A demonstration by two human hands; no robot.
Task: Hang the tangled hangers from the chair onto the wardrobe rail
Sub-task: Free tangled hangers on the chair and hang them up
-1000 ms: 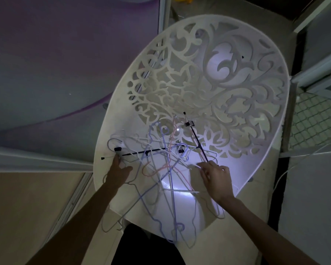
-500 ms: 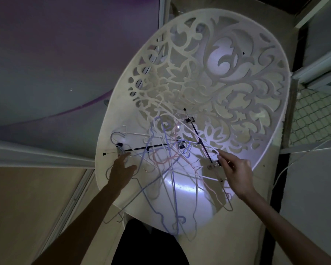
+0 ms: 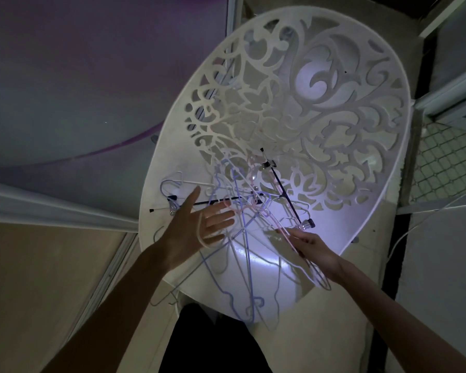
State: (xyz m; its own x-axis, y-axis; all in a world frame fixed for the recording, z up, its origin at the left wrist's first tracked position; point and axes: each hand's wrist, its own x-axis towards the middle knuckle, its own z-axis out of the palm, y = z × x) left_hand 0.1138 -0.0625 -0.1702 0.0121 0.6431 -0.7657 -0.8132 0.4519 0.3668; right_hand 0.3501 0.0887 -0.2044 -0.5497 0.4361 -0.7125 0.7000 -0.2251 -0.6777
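White plastic, cut through with scrollwork, forms the chair [image 3: 293,109] whose seat carries the tangled hangers [image 3: 242,227], a heap of thin wire and two black clip bars. The left hand [image 3: 197,232] hovers spread over the heap's left side, fingers straight, with a pale loop lying across them. The right hand [image 3: 311,249] pinches a pink hanger [image 3: 304,254] at the heap's right edge (its long axis slants toward the person), so the right is nearer to freeing one.

White chair [image 3: 374,211] with scrolling floral cut-outs bears pink, lilac, white and black hangers [image 3: 242,224].
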